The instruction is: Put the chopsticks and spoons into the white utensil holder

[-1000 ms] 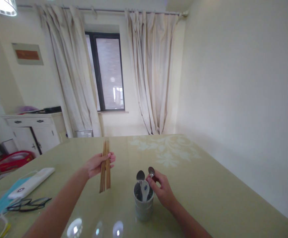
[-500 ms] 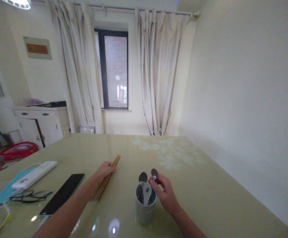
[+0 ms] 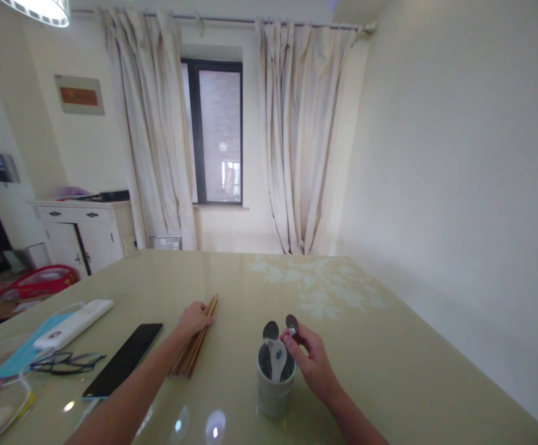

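Note:
A bundle of wooden chopsticks (image 3: 198, 343) lies slanted on the table, and my left hand (image 3: 195, 320) is closed around its upper part. To the right stands a pale cylindrical holder (image 3: 274, 395). Inside it are a metal spoon (image 3: 271, 332) with its bowl upward and a white spoon (image 3: 278, 358) with a blue mark. My right hand (image 3: 310, 355) pinches another metal spoon (image 3: 292, 324) just below its bowl, at the holder's right rim. The lower part of that spoon is hidden by my fingers and the holder.
Left of the chopsticks lie a black phone (image 3: 124, 360), folded glasses (image 3: 67, 363), a white power strip (image 3: 73, 323) and a blue mask (image 3: 32, 349). The glossy table (image 3: 371, 383) meets a white wall on the right.
The view has shifted slightly left. My left hand has tilted the chopsticks a little and their tops sit slightly lower; my right hand stays at the holder with the spoon.

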{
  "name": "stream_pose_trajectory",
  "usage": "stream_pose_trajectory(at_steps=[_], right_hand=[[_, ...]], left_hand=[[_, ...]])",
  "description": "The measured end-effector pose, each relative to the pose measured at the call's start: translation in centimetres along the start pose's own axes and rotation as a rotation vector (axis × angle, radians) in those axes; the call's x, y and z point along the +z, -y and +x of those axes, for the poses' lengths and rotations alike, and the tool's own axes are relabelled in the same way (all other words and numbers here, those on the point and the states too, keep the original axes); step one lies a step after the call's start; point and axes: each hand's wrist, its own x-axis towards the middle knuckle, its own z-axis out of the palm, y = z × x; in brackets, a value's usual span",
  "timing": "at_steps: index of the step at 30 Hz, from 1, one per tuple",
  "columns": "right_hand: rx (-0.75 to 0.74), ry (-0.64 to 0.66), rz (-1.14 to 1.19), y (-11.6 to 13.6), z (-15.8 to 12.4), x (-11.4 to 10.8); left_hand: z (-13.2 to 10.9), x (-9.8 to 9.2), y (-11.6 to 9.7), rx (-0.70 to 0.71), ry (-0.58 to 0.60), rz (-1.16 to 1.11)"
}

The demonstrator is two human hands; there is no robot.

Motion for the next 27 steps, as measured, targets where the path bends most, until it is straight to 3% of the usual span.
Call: stream_pose_trajectory(at_steps=[5, 11, 20, 24, 27], right_hand=[[-0.007, -0.010, -0.006, -0.2, -0.2, -0.1], [-0.012, -0.006, -0.020, -0.2, 0.0, -0.2], [0.015, -0.018, 0.015, -0.2, -0.2, -0.3], [0.056, -0.030, 0.063, -0.2, -0.1, 0.0], [0.049, -0.005, 0.066, -0.2, 0.0, 0.0]], left_hand=[[-0.2, 0.2, 0.2, 0.023, -0.035, 0.108], [-2.3, 0.8, 0.9, 0.104, -0.105, 0.201], [-4.4, 4.6, 3.4, 0.330, -0.111, 0.248], [-5.0, 4.6, 2.7, 0.350, -0.114, 0.247], [-6.4, 3.2, 0.5, 0.405, -0.177, 0.148]])
